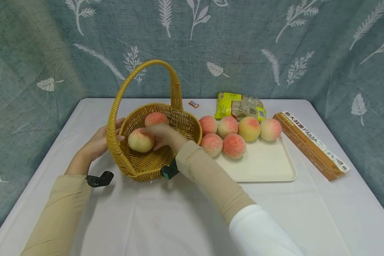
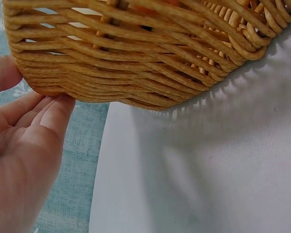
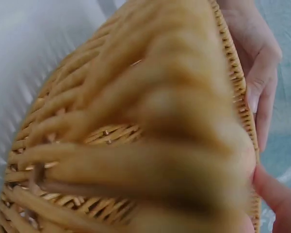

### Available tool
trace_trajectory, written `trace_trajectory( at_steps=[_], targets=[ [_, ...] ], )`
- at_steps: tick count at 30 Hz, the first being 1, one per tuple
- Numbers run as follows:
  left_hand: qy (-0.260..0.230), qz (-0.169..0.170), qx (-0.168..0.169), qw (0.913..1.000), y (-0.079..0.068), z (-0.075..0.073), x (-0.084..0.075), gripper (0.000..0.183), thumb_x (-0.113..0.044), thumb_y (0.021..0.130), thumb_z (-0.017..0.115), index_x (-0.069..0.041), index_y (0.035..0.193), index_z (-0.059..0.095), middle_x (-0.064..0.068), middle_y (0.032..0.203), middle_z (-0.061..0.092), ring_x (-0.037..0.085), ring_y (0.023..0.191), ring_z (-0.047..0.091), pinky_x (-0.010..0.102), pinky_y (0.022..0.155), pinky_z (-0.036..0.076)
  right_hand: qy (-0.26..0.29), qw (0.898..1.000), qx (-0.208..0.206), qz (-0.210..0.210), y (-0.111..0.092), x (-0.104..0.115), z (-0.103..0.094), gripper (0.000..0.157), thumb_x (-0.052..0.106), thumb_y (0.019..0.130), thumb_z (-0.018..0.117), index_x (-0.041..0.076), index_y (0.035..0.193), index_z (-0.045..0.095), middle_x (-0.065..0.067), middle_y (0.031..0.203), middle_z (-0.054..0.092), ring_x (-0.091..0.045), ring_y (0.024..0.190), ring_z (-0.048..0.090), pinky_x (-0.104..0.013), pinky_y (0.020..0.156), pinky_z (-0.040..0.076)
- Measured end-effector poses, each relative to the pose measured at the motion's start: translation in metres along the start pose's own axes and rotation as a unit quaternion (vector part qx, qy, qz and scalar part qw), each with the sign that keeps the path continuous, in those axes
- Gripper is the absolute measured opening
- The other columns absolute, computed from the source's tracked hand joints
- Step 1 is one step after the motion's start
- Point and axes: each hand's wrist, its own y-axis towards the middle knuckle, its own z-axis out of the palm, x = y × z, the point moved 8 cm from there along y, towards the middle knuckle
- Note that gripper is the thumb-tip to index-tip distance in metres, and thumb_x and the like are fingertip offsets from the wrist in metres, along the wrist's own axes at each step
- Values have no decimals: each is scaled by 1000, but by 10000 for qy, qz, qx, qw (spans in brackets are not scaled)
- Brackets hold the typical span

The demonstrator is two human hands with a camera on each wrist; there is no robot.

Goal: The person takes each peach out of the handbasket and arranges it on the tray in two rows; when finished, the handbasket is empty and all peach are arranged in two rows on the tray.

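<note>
A wicker basket (image 1: 176, 93) with a tall arched handle stands left of centre on the table. At its left rim my left hand (image 1: 97, 142) pinches the weave, thumb on one side and fingers on the other, as the left wrist view (image 2: 29, 131) also shows. My right hand (image 1: 166, 135) is inside the basket, its fingers around a pale peach (image 1: 140, 140) near the left wall. Behind that lies a redder peach (image 1: 156, 119). In the right wrist view the blurred basket wall (image 3: 150, 97) hides most of my right hand, and only a sliver of the peach (image 3: 247, 150) shows.
A cream tray (image 1: 265, 163) right of the basket holds several peaches (image 1: 234, 145) along its back and left. Behind it lies a yellow-green bag (image 1: 240, 106). A long brown pasta box (image 1: 310, 144) lies to its right, and a small wrapped packet (image 1: 193, 104) sits near the back edge.
</note>
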Motion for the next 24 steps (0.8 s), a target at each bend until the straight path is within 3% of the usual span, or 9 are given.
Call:
trace_trajectory(
  at_steps=[6,11,13,19,22,24],
  targets=[
    [4,-62,27,10000,0,-2,1,78,-5,95,55,-1,155,5,23,159,12,42,144,16,16,99,37,-158,9997,184,11,5,-2,11,68,31,95,62,5,150,32,-18,149,35,-40,131,43,-50,96,48],
    [-29,-45,37,10000,0,-2,1,77,-4,96,54,-1,155,6,23,159,12,42,144,16,15,97,38,-248,9996,-101,-115,7,0,11,79,25,90,69,2,151,26,-19,149,32,-38,129,46,-48,94,50],
    [-37,-63,41,10000,0,-2,1,77,-4,96,54,-1,155,6,23,159,12,42,144,16,19,101,38,-235,9995,-175,-92,7,0,10,84,22,88,72,1,152,23,-20,149,31,-39,127,48,-47,93,50],
    [-19,-112,18,9999,0,-2,1,77,-4,96,54,-2,156,5,23,159,12,42,144,15,45,113,26,-633,9973,-354,-83,3,1,11,95,14,82,78,2,154,17,-17,153,26,-33,125,50,-42,93,51],
    [-7,-121,-10,9999,1,-2,1,78,-5,95,55,-1,155,6,23,159,12,43,144,15,54,113,20,-1208,9902,-662,-244,1,6,9,92,16,78,82,3,151,27,-14,151,32,-28,119,54,-38,89,52],
    [-13,-113,-11,9999,1,-1,1,78,-6,95,55,-1,155,6,24,159,12,43,144,15,57,113,18,-1762,9796,-870,-414,-1,12,5,85,19,75,84,3,146,39,-11,144,42,-24,112,57,-35,86,54]
  ],
)
